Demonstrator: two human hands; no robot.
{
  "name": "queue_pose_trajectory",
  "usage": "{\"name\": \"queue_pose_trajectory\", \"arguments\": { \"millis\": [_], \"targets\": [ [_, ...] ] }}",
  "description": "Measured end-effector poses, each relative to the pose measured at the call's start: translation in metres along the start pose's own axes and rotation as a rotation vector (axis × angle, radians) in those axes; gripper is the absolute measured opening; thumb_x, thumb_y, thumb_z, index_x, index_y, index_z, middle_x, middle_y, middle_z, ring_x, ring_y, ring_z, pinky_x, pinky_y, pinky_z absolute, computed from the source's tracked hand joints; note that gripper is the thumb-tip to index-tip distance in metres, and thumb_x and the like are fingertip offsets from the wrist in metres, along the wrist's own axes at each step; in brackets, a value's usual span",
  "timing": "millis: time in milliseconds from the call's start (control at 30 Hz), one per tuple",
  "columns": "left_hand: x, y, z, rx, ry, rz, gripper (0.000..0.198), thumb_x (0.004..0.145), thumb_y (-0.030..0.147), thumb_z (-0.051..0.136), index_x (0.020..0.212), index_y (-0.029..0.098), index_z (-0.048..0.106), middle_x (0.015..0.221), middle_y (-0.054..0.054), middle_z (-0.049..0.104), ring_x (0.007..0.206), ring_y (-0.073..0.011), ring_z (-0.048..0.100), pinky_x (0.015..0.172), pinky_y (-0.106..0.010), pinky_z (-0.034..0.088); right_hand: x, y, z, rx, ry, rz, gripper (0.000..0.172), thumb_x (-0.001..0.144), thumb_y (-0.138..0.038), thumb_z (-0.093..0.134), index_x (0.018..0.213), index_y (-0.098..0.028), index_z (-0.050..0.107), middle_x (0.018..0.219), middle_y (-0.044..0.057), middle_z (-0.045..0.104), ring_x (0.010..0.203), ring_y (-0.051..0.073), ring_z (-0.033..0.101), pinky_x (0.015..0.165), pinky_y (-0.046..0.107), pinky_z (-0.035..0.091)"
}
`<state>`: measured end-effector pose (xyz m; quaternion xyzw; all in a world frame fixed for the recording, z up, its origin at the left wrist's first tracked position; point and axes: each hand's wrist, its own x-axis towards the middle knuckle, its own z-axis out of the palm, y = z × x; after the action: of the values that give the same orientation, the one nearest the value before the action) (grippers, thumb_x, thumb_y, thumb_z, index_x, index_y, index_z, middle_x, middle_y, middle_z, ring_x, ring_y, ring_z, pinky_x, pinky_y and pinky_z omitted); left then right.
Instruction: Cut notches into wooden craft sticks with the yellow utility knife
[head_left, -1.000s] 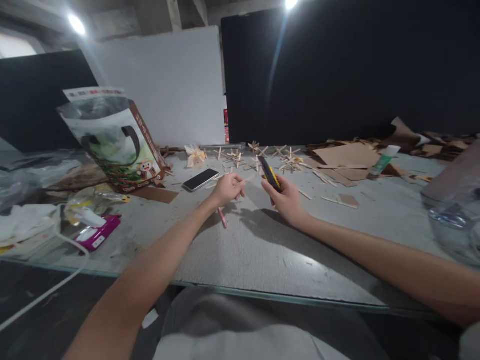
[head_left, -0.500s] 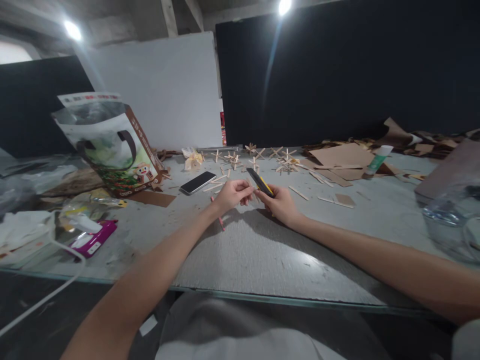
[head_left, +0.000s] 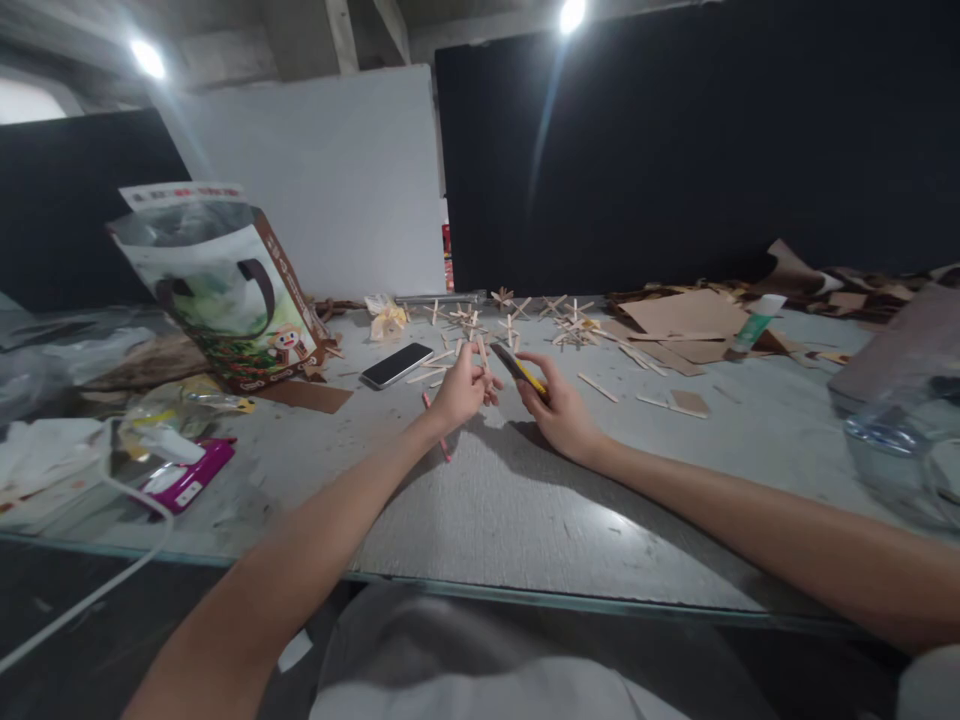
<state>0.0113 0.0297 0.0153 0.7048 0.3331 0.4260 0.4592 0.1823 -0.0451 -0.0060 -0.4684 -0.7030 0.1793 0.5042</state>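
Over the middle of the grey table (head_left: 465, 520), my left hand (head_left: 459, 396) pinches a small flat wooden stick (head_left: 481, 350) that points upward. My right hand (head_left: 562, 408) is closed around a yellow and black utility knife (head_left: 532, 380), whose dark end points up and left toward the stick. A narrow gap separates the two hands. Beneath my left wrist lies a thin pink pencil-like stick (head_left: 446, 447), partly covered. Just behind the hands are scattered wooden sticks (head_left: 574, 325), some crossed over one another.
A smartphone (head_left: 397, 365) lies left of my hands. Further left stand a large printed bag (head_left: 225, 300) and a purple-and-white object (head_left: 191, 480) near a white cable (head_left: 139, 490). Cardboard pieces (head_left: 682, 315), a glue stick (head_left: 757, 325) and a clear plastic container (head_left: 892, 460) are on the right.
My hands have drawn slightly apart. The wooden stick now stands more upright in my left fingers, and the knife has tilted flatter in my right hand.
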Motion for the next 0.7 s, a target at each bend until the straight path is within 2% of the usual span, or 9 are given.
{"name": "queue_pose_trajectory", "arguments": {
  "millis": [267,500,700],
  "targets": [
    [0.001,-0.004,-0.004,-0.054,0.0,0.046,0.038,0.089,0.012,0.06,0.118,0.021,0.039,0.073,0.005,0.07,0.05,-0.0107,0.065,0.055,-0.025,0.046,-0.006,-0.011,-0.004,-0.209,-0.026,-0.06,0.051,0.102,-0.034,0.041,0.149,-0.019,0.054,0.081,0.005,0.071,0.06,0.015,0.057,0.066,0.027,0.044],
    [0.003,-0.005,-0.005,-0.092,0.017,0.054,0.04,0.087,0.015,0.066,0.116,0.022,0.039,0.072,0.005,0.071,0.049,-0.0105,0.064,0.054,-0.024,0.044,-0.007,-0.012,-0.004,-0.198,-0.056,-0.049,0.054,0.101,-0.033,0.042,0.151,-0.015,0.054,0.092,0.01,0.077,0.063,0.016,0.063,0.068,0.027,0.048],
    [0.003,-0.008,-0.005,-0.051,0.023,0.065,0.038,0.089,0.015,0.061,0.118,0.022,0.038,0.07,0.006,0.07,0.048,-0.0103,0.063,0.055,-0.024,0.045,-0.007,-0.004,-0.002,-0.215,-0.042,-0.083,0.054,0.102,-0.035,0.043,0.151,-0.018,0.055,0.101,0.012,0.079,0.072,0.019,0.07,0.068,0.028,0.05]
  ]
}}
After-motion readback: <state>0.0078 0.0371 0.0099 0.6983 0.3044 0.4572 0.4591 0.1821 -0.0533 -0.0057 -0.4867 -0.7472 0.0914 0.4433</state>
